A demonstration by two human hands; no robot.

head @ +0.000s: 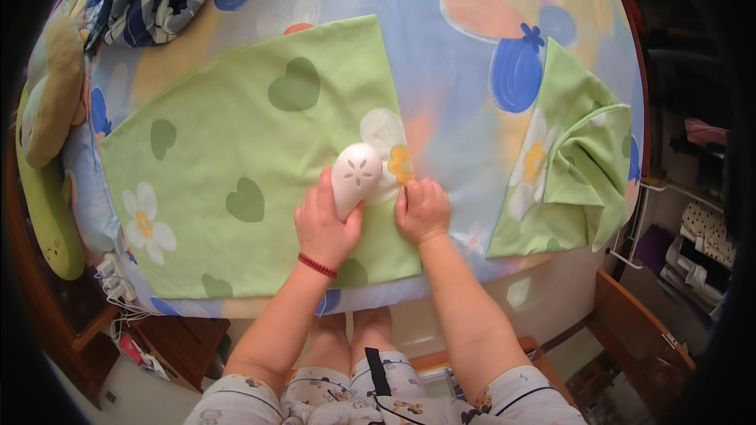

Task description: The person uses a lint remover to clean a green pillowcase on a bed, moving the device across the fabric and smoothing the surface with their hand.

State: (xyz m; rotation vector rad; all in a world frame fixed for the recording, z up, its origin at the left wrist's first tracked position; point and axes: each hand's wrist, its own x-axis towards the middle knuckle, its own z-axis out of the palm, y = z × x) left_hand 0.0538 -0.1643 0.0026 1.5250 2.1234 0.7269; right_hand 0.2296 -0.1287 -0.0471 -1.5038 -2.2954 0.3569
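Observation:
A light green pillowcase (218, 100), printed with darker green hearts and white daisies, lies spread out before me. My left hand (325, 224), with a red braided band at the wrist, is wrapped around a white handheld device, probably a fabric shaver (358, 171). Petal-shaped slots mark its rounded top, and its underside is hidden against or just above the cloth. At the pillowcase's right edge, beside a yellow flower centre, my right hand (424, 209) pinches the fabric between thumb and curled fingers.
A second green cloth (567, 177) lies partly folded at the right on the patterned bedsheet (460, 88). Bunched plaid fabric (159, 0) is at the upper left, above plush toys (53, 212). A power strip with plugs (113, 276) sits at the bed's lower left corner.

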